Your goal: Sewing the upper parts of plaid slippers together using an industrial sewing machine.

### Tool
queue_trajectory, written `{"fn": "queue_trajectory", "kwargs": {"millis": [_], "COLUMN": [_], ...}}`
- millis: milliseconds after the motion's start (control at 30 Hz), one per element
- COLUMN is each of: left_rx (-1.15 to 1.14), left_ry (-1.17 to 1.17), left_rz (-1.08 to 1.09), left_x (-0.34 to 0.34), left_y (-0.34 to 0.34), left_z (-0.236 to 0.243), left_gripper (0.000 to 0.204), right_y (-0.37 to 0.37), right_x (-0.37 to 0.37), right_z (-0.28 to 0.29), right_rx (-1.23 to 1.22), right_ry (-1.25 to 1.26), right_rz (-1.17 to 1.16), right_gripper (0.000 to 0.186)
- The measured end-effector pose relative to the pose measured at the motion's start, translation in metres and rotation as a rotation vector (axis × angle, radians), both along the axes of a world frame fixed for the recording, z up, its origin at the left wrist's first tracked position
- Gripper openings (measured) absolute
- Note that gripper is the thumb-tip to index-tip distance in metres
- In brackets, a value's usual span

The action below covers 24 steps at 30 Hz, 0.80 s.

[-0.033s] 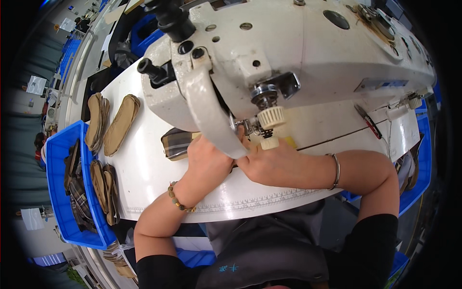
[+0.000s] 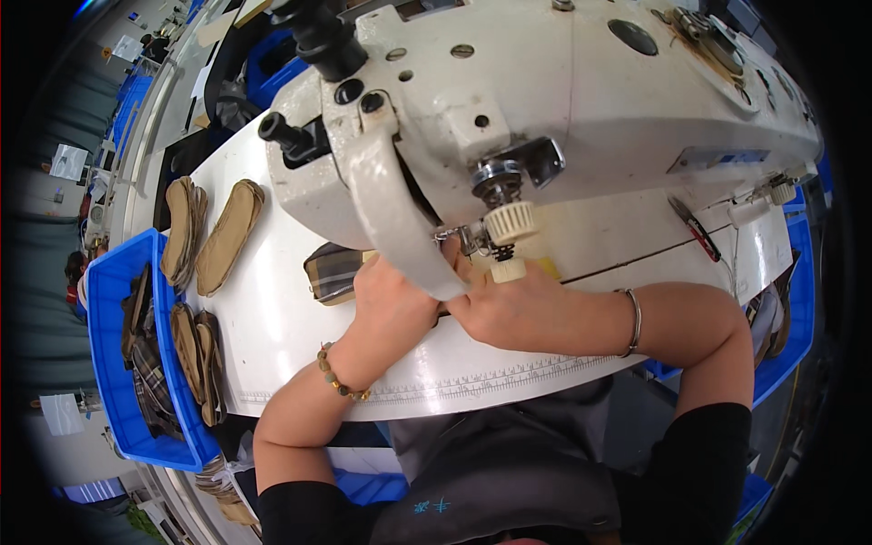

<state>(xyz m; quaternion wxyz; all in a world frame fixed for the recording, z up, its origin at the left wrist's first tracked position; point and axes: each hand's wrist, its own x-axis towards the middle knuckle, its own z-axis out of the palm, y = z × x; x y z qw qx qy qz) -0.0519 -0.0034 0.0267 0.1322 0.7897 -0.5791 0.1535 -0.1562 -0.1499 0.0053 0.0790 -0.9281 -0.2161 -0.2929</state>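
Note:
Both hands are close together under the head of a white sewing machine [image 2: 618, 100], by its presser foot and needle area. My left hand [image 2: 395, 295] is curled over a plaid cloth piece [image 2: 334, 272] in dark grey and tan, whose end sticks out to the left. My right hand [image 2: 509, 313] is bent in from the right, its knuckles against the left hand and its fingers closed at the same work. A curved white guard [image 2: 386, 195] and the machine head hide most fingertips and the stitching spot. A dark edge of the work shows between the hands.
On the white table [image 2: 263, 336], at left, lie tan sole-shaped cloth pieces [image 2: 230, 238]. A blue bin [image 2: 113, 391] holding plaid cloth stands beside the table, with more tan pieces [image 2: 195, 363] at its edge. Red-and-black snips [image 2: 698, 232] lie at right. Another blue bin [image 2: 799, 313] stands beyond them.

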Motion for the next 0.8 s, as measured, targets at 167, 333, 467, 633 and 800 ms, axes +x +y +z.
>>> {"fn": "queue_trajectory", "kwargs": {"millis": [167, 333, 467, 633, 800], "left_rx": [0.023, -0.066, -0.064, -0.072, 0.039], "left_ry": [-0.016, -0.074, -0.164, -0.09, 0.033], "left_rz": [-0.009, -0.024, -0.026, -0.066, -0.086], "left_x": [0.004, 0.001, -0.002, 0.006, 0.007], "left_y": [0.001, 0.004, 0.007, 0.008, 0.007], "left_z": [-0.003, 0.003, 0.008, 0.006, 0.01], "left_gripper": [0.031, 0.034, 0.031, 0.026, 0.029], "right_y": [-0.002, -0.005, -0.007, -0.004, 0.0], "right_x": [0.001, 0.0, 0.001, -0.001, -0.005], "right_z": [-0.002, -0.004, -0.006, -0.005, -0.002], "right_rx": [0.012, 0.017, 0.046, 0.003, 0.087], "right_ry": [0.008, 0.005, 0.037, 0.025, 0.043], "right_rz": [-0.017, -0.005, 0.017, 0.004, 0.028], "right_gripper": [0.015, 0.016, 0.016, 0.015, 0.015]}}
